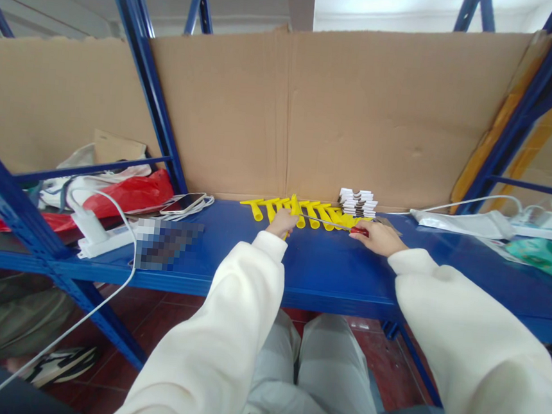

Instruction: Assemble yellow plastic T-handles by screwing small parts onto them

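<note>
My left hand [283,222] is closed around a yellow T-shaped plastic piece [295,205], whose top sticks up above the fingers. My right hand [378,236] grips the red handle of a screwdriver [359,231]. Its thin metal shaft points left and reaches the yellow piece at my left hand; whether the tip touches it I cannot tell. Behind both hands lies a row of several similar yellow pieces [325,215] on the blue shelf top. A stack of small white and dark parts [357,202] stands just beyond my right hand.
A cardboard panel [385,113] closes off the back. At left are a white power strip [109,241] with a cable, a phone [184,203] and a red bag [132,194]. White packets [463,222] and a green pack [547,256] lie at right. Another person's leg and shoe [62,363] show lower left.
</note>
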Demonstrator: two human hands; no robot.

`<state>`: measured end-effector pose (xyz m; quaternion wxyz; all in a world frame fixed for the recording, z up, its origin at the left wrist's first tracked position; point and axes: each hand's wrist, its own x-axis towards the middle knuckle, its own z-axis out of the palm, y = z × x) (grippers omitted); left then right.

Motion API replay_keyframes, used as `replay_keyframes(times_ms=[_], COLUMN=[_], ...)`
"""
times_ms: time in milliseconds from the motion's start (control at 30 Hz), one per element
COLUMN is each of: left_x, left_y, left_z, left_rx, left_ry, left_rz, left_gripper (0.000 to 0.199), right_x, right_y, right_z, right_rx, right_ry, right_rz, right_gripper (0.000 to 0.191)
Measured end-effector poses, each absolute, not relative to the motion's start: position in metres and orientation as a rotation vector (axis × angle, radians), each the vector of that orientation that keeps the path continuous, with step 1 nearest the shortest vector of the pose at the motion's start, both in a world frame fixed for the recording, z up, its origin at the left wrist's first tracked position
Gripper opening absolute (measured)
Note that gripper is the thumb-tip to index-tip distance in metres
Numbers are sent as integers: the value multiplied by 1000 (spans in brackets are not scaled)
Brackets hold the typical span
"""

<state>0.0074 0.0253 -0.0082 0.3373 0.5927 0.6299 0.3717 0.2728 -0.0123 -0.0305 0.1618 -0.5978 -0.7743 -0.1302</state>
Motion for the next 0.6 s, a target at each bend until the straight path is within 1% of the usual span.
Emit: replay_keyframes(times_ms=[133, 267, 433, 600], left_x=[7, 8, 8, 7], left_y=[25, 24, 24, 27], left_z=[-8, -7, -8, -9], left_rx=[1552, 1543, 1550, 1557], left_ry=[1640, 1636, 1642, 1630], left_rz=[962, 963, 966, 967], left_gripper=[7, 8, 14, 15], right_x=[275, 276, 278, 279], right_y=[-10, -7, -6, -4], right_z=[-33, -34, -34, -35], right_rx=[-1621, -1660, -1674, -1601], right_ry=[-2188, -2115, -2110, -2165], right_rz=[-315, -252, -251, -186], right_gripper=[19, 20, 20, 31])
